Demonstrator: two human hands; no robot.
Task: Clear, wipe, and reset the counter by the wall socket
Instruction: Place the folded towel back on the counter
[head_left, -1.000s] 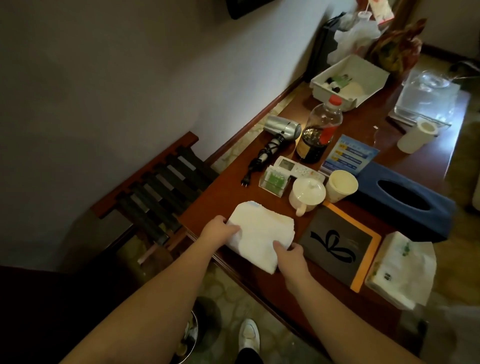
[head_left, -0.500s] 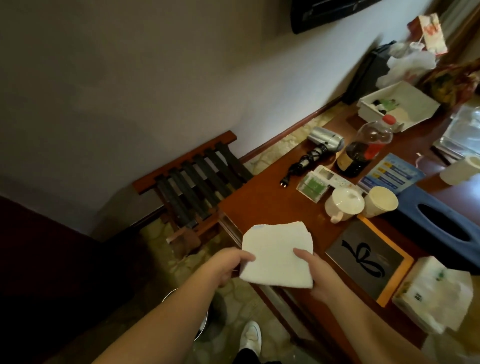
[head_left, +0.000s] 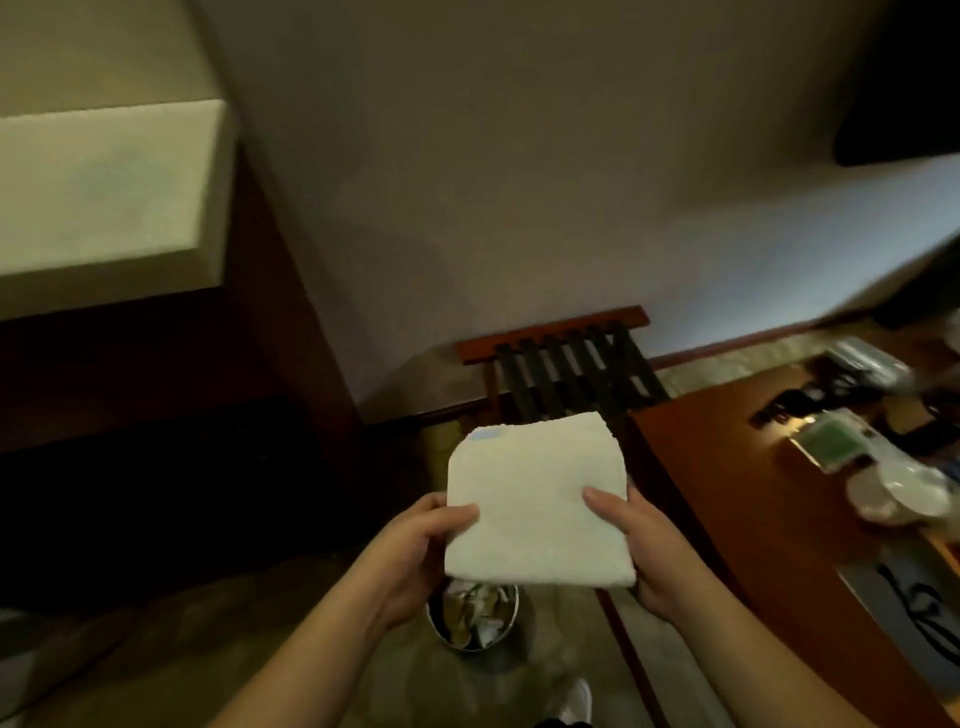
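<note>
Folded white cloth (head_left: 535, 499) is gripped betw. L hand (head_left: 415, 551) & R hand (head_left: 639, 545), thumbs on top, held left of counter (head_left: 727, 467), above bin (head_left: 472, 618).

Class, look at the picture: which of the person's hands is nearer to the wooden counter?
Right. The right hand grips the folded white cloth on the side beside the counter; the left hand holds the cloth's far side, above the metal bin.
</note>
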